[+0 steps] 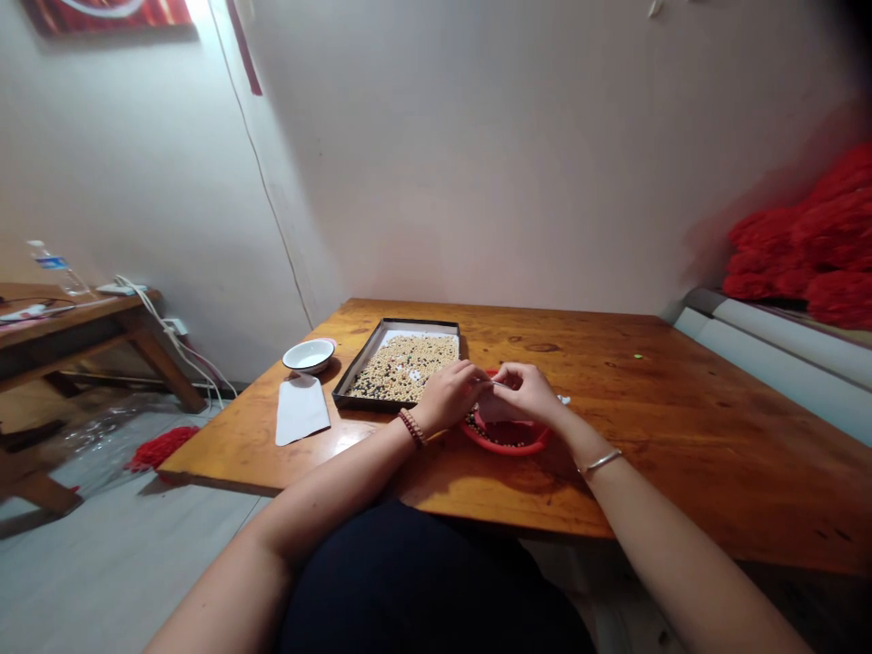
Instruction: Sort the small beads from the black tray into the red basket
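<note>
My left hand (450,396) and my right hand (526,392) meet above a red plastic bowl (502,449), fingers pinched closed. A thin whitish piece (501,383), too small to name, shows between the fingertips. Dark and pale bean-like grains lie inside the bowl, which my hands partly hide. Just left of the hands is a shallow black-rimmed tray (368,405), holding many tan and black grains (401,361) and a few white bits. A small white scrap (564,400) lies by my right wrist.
A white enamel bowl (309,355) with a dark rim stands left of the tray, behind a folded white sheet (302,411). The wooden table (613,363) meets the wall. Red fluffy bundles (804,245) are piled at the right. A side table (82,318) carries a plastic bottle (58,268).
</note>
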Tool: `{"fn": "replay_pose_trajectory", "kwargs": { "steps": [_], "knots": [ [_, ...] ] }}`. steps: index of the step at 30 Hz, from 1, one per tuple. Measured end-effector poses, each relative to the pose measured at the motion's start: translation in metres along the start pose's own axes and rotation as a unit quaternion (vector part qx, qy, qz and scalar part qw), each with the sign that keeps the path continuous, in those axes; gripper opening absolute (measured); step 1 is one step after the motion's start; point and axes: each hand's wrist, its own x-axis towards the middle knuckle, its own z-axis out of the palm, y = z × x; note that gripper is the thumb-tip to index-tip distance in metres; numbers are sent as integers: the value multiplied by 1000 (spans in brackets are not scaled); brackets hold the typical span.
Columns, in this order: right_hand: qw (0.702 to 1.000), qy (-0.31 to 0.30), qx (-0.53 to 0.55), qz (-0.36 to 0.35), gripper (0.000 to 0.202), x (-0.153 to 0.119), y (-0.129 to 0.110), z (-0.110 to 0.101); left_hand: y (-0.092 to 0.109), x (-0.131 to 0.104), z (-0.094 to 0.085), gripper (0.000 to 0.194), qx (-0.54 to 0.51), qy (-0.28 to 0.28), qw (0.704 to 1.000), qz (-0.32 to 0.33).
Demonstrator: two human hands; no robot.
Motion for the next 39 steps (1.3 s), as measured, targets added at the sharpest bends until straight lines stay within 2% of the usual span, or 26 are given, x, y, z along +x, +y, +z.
{"fn": "replay_pose_trajectory", "kwargs": {
  "steps": [6, 12, 18, 26, 30, 39],
  "knots": [
    [1000, -10, -18, -4, 25, 1, 0, -1, 0, 0, 0, 15, -24, 5, 1000, -10],
    [998, -66, 12, 0, 26, 0, -5, -4, -2, -1, 3, 13, -83, 26, 996, -35],
    [998, -53, 8, -21, 23, 1, -6, -4, -2, 1, 3, 8, -132, 28, 987, -84],
    [998, -56, -3, -40, 27, 0, -9, -5, -2, 2, 4, 14, -178, 25, 978, -109],
    [997, -45, -5, -55, 34, -1, -10, -4, -1, 2, 4, 13, -180, 24, 978, -104],
    [996, -27, -40, -81, 32, -2, -7, -2, -3, 3, 2, 11, -145, 6, 985, -94]
  ]
}}
